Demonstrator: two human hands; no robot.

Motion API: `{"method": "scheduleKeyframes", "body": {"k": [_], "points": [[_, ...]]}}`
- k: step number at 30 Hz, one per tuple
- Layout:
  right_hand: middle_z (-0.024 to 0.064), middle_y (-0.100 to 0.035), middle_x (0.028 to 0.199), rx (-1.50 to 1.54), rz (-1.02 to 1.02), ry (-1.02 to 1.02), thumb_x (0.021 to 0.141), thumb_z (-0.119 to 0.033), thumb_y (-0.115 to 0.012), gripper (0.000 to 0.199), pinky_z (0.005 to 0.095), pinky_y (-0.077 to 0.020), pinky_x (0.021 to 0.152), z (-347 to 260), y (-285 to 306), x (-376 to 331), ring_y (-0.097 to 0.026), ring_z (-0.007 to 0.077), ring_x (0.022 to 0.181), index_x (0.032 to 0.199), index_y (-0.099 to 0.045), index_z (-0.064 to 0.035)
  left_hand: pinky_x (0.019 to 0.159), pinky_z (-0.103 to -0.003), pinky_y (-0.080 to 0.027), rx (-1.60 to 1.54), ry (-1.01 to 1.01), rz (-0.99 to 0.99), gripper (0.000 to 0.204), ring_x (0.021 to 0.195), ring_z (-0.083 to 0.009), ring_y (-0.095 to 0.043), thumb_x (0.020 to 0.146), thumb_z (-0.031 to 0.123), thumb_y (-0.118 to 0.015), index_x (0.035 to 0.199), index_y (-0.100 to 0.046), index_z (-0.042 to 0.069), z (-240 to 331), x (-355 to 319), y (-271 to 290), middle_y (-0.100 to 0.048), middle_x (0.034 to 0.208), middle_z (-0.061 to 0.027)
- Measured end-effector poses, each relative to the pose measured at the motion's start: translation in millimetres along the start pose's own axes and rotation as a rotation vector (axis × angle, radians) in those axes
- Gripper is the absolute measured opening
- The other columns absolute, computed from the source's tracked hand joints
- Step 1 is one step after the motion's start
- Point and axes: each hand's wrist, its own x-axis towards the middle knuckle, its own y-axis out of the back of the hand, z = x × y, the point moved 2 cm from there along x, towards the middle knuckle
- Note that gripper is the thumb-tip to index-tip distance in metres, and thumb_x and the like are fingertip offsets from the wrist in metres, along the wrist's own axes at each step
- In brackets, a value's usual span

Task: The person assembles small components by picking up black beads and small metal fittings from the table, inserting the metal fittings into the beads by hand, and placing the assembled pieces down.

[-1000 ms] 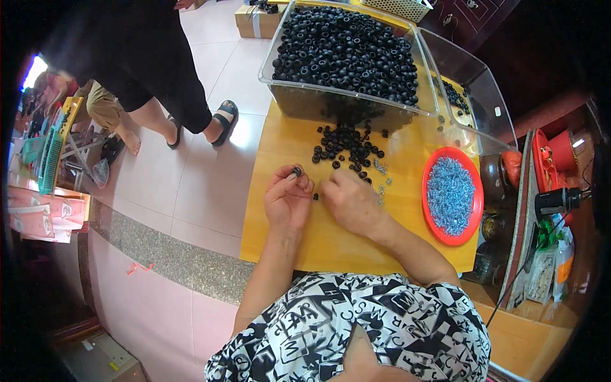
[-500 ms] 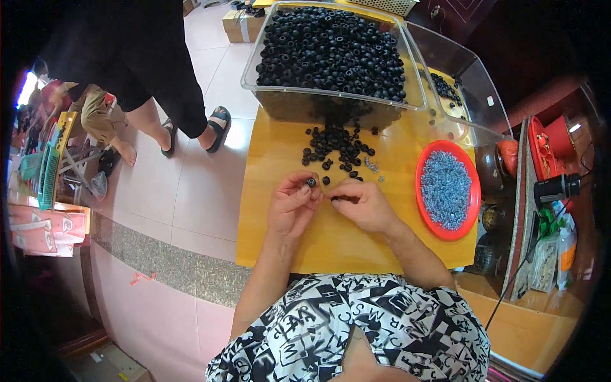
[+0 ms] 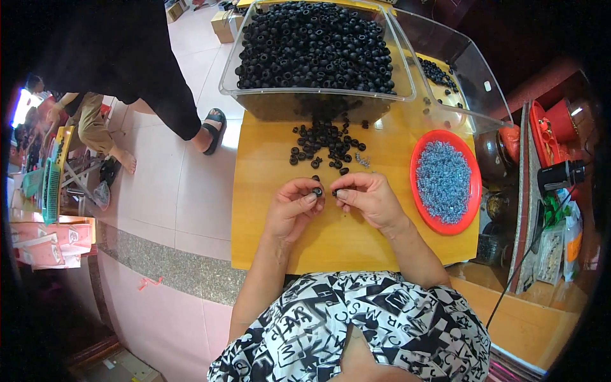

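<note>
Between the thumb and fingers of my left hand (image 3: 294, 209) is a small black ring-like cap (image 3: 317, 191), its round opening turned up. Close by on the right, my right hand (image 3: 369, 198) pinches another small black piece (image 3: 335, 192), mostly covered by the fingertips. Both hands hover over the near half of the yellow table (image 3: 273, 254), a narrow gap between them. Just beyond my fingers lies a loose pile of black caps (image 3: 321, 141). A few small grey-blue pieces (image 3: 362, 160) rest at its right edge.
A clear plastic bin (image 3: 318, 95) heaped with black caps stands at the table's far side. Right of it is a second clear container (image 3: 458, 70). A red plate (image 3: 474, 197) full of grey-blue pieces sits at the right. A person in black trousers (image 3: 146, 70) stands at the left.
My right hand has turned and drawn back a little from the left, with its black piece now beside the left hand's cap. The person in black has shifted a leg.
</note>
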Motion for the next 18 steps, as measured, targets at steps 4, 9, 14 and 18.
{"method": "scheduleKeyframes", "body": {"k": [4,9,14,18], "points": [[0.0051,-0.06,0.071,-0.011,0.022,0.007,0.077,-0.001,-0.059,0.015,0.0189,-0.0457,0.053,-2.4,-1.7,-1.6,-0.056,0.0092,0.062,0.092,-0.06,0.0015,0.058,-0.023,-0.045,0.026,0.009,0.014,0.021,0.068,-0.0152,-0.057,0.073,0.0,-0.061,0.093,-0.058,0.001,0.5,-0.5,-1.8,-0.061,0.081,-0.0075],[0.0054,-0.06,0.071,-0.07,0.049,0.021,0.078,-0.001,-0.058,0.013,0.0192,-0.0464,0.052,-6.9,-5.9,-3.1,-0.056,0.0087,0.061,0.09,-0.059,0.0025,0.06,-0.023,-0.046,0.073,0.018,0.037,0.021,0.068,-0.0144,-0.058,0.073,-0.001,-0.061,0.094,-0.058,0.001,1.3,-1.3,-6.6,-0.061,0.081,-0.0072],[0.0032,-0.058,0.072,-0.151,0.064,0.028,0.078,0.0,-0.056,0.011,0.0186,-0.0458,0.051,-5.7,-7.5,-3.9,-0.055,0.0075,0.06,0.089,-0.057,0.0015,0.062,-0.024,-0.047,0.101,0.018,0.039,0.021,0.068,-0.0143,-0.058,0.072,-0.001,-0.062,0.093,-0.058,0.0,-0.2,-2.1,-4.1,-0.061,0.08,-0.0074],[0.0012,-0.055,0.072,-0.202,0.063,0.07,0.078,0.0,-0.056,0.008,0.0174,-0.0432,0.049,-5.0,-6.7,-4.5,-0.053,0.0055,0.058,0.086,-0.055,0.0002,0.064,-0.024,-0.048,0.116,0.008,0.015,0.021,0.069,-0.0143,-0.058,0.072,-0.001,-0.062,0.092,-0.059,0.0,-0.4,-1.9,-4.2,-0.061,0.082,-0.0076]]}}
